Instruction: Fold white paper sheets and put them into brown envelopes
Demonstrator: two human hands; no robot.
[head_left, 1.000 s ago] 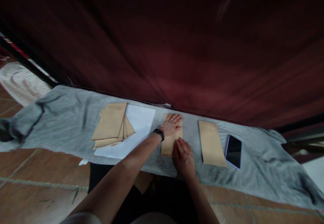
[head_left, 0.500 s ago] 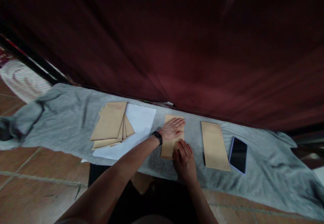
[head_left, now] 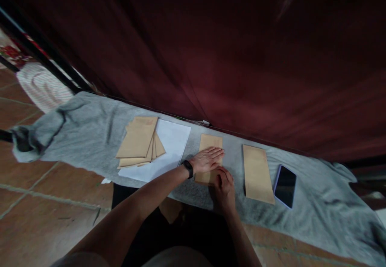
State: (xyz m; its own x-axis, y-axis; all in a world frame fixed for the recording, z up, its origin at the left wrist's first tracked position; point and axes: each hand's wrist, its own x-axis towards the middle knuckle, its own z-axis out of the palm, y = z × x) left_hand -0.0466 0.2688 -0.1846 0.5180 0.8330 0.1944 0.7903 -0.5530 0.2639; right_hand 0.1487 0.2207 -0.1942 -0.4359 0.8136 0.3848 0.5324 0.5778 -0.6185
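A brown envelope (head_left: pixel 210 144) lies lengthwise on the grey cloth (head_left: pixel 84 130) in front of me. My left hand (head_left: pixel 207 159), with a black band on its wrist, rests flat and open across the envelope's near half. My right hand (head_left: pixel 224 185) sits at the envelope's near end with its fingers curled onto the edge; whether it grips the paper is hidden. A second brown envelope (head_left: pixel 257 172) lies to the right, apart from both hands.
A fanned stack of brown envelopes (head_left: pixel 140 142) rests on a white sheet (head_left: pixel 169 148) to the left. A dark phone (head_left: pixel 285 186) lies at the right. A dark red curtain (head_left: pixel 211 50) hangs behind. Tiled floor (head_left: pixel 36 202) lies below the cloth.
My left hand has slid down the envelope toward me, uncovering its far end. My right hand's fingers have curled in at the near edge. The view has shifted slightly.
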